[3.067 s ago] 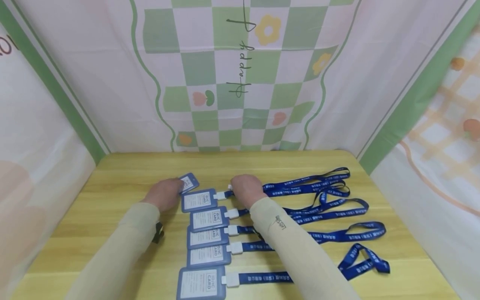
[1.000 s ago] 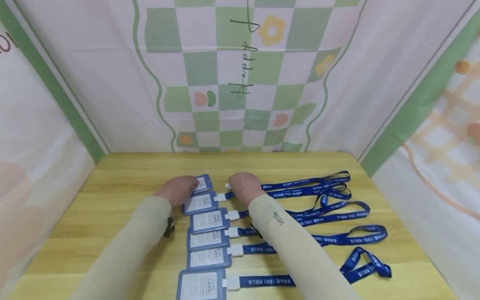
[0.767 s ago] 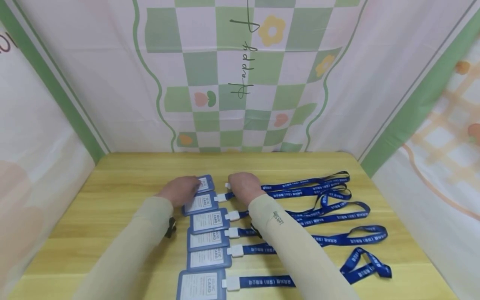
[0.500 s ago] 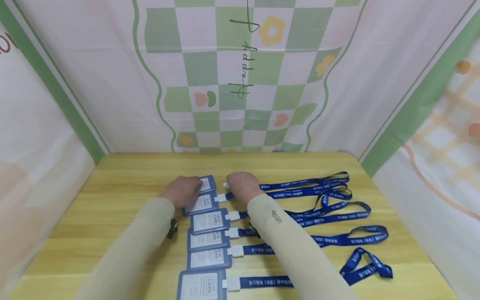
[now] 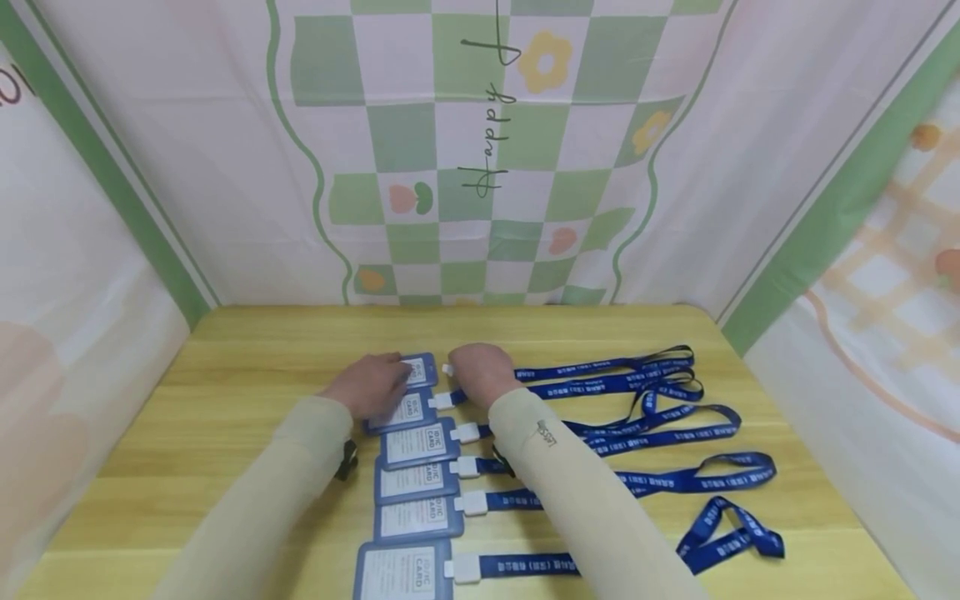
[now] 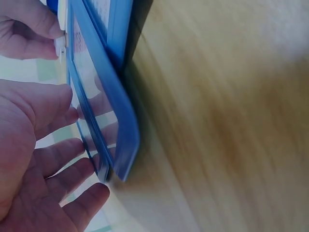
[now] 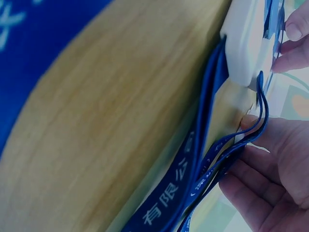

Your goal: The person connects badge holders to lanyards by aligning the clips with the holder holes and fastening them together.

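At the back of the row lies a blue-framed badge holder [image 5: 417, 369] with a white card marked ID/IC CARD. My left hand [image 5: 369, 385] pinches its left edge between thumb and fingers; the other fingers spread beside it in the left wrist view. To the right, my right hand [image 5: 482, 372] pinches the end of a blue lanyard [image 5: 592, 367] by its white clip [image 5: 447, 369]. A small gap separates that clip from the badge holder. In the right wrist view the lanyard [image 7: 251, 135] passes over the right hand's fingers.
Several badge holders [image 5: 418, 444] lie in a column toward me, some overlapping, each joined by a white clip [image 5: 467, 569] to a blue lanyard [image 5: 693, 479] stretching right. The wooden table [image 5: 187, 433] ends at a patterned cloth backdrop [image 5: 457, 150].
The left hand has slid the far badge holder to the right and turned it level with the row. The right hand has shifted slightly left with the lanyard clip, narrowing the gap.
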`<action>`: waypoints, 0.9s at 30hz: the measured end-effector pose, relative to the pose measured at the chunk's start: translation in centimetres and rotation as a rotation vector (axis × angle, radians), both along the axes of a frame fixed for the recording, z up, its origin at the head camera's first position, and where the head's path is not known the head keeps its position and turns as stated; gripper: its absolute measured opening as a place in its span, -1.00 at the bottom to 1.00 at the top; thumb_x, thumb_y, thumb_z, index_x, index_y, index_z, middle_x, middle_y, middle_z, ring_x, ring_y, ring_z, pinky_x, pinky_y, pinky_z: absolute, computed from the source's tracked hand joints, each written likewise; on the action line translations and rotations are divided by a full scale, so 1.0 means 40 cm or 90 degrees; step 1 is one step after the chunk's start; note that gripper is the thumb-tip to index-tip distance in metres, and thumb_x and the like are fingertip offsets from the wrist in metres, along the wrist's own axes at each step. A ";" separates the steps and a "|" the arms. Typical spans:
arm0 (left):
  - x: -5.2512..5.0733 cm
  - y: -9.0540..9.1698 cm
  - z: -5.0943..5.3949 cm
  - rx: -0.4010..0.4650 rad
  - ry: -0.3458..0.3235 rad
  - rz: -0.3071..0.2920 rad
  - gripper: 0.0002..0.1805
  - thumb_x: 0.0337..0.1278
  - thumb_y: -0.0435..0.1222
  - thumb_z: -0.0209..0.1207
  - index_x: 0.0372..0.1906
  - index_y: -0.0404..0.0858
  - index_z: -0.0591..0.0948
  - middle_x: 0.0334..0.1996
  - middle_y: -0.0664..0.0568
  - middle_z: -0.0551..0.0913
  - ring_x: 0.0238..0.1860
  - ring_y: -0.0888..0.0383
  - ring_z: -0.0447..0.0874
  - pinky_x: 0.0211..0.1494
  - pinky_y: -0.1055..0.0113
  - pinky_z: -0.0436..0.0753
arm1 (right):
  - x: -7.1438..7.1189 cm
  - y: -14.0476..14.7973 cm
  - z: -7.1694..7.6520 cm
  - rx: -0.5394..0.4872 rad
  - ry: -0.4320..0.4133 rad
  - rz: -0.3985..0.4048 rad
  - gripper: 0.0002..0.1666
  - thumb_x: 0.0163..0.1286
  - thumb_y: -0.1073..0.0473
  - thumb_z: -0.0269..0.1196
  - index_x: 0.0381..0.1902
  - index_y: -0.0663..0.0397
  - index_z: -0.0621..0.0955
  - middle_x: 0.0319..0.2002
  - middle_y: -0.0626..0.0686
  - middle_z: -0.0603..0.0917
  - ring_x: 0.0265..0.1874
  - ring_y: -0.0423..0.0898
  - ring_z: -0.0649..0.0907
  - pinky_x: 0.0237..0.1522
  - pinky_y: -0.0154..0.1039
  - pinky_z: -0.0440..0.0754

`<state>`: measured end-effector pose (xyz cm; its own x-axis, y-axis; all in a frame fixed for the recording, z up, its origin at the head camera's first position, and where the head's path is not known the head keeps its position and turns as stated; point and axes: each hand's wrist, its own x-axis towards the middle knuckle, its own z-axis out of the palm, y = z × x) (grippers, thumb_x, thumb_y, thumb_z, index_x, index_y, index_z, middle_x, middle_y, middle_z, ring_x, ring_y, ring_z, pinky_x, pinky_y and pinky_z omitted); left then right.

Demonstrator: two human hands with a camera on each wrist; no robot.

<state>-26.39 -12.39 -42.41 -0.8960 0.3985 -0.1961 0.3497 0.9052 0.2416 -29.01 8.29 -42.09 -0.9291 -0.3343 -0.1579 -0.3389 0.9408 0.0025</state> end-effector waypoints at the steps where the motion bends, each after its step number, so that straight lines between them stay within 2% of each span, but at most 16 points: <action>1: 0.000 0.000 -0.001 -0.001 0.001 -0.002 -0.50 0.56 -0.14 0.06 0.46 -0.18 0.50 0.52 -0.29 0.37 0.50 -0.29 0.38 0.57 -0.21 0.37 | 0.000 -0.001 0.000 -0.003 -0.001 -0.001 -0.86 0.54 0.15 0.23 -0.28 -0.07 0.67 -0.22 0.01 0.77 -0.23 -0.02 0.72 -0.11 -0.08 0.78; 14: 0.004 0.004 -0.004 -0.012 0.001 -0.002 -0.49 0.58 -0.14 0.02 0.48 -0.17 0.48 0.52 -0.30 0.37 0.51 -0.28 0.35 0.58 -0.21 0.34 | 0.006 -0.015 -0.001 0.015 0.005 0.010 -0.89 0.54 0.13 0.25 -0.18 -0.07 0.72 -0.16 0.00 0.79 -0.17 -0.05 0.74 -0.05 -0.12 0.78; 27: 0.007 0.016 0.000 -0.015 -0.004 -0.002 -0.46 0.58 -0.12 0.01 0.51 -0.18 0.44 0.54 -0.28 0.35 0.53 -0.28 0.33 0.60 -0.19 0.32 | 0.009 -0.014 -0.001 0.011 0.020 0.023 -0.91 0.51 0.13 0.28 -0.21 -0.07 0.72 -0.22 -0.02 0.78 -0.23 -0.08 0.73 -0.09 -0.16 0.79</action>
